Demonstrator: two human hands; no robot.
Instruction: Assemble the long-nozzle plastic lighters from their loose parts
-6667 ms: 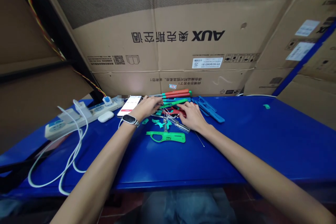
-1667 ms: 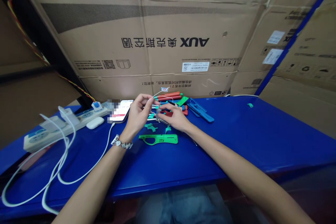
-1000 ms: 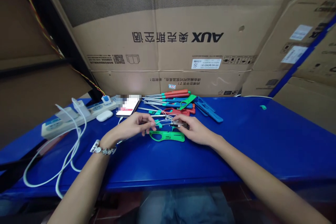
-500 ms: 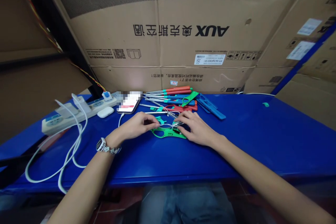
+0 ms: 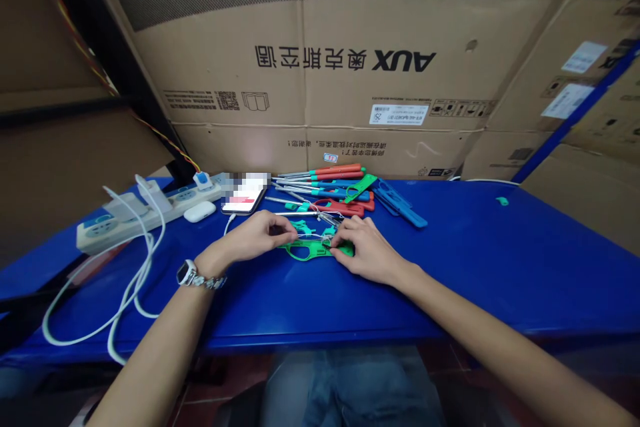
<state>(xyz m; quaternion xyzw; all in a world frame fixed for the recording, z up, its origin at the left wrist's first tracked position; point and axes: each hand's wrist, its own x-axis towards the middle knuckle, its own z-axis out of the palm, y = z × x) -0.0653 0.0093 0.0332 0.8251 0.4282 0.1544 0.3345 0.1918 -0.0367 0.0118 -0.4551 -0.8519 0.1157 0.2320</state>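
Observation:
A green plastic handle shell [image 5: 305, 251] lies flat on the blue table [image 5: 480, 267]. My left hand [image 5: 255, 238] is pinched shut on a thin metal rod at the shell's left end. My right hand [image 5: 367, 250] rests on the shell's right end, its fingers closed on the small metal and wire assembly [image 5: 327, 235] laid into the shell. Small teal plastic pieces [image 5: 303, 226] lie just behind the shell. A watch sits on my left wrist.
Behind my hands lies a pile of red, blue and green lighter parts with long metal rods [image 5: 330, 185]. A phone [image 5: 244, 195], an earbud case [image 5: 199, 211] and a power strip [image 5: 130, 217] with white cables sit at the left. Large cardboard boxes [image 5: 345, 60] wall the back.
My hands came down from the pile at the back with the wire and rod assembly and now press it onto the green shell on the table.

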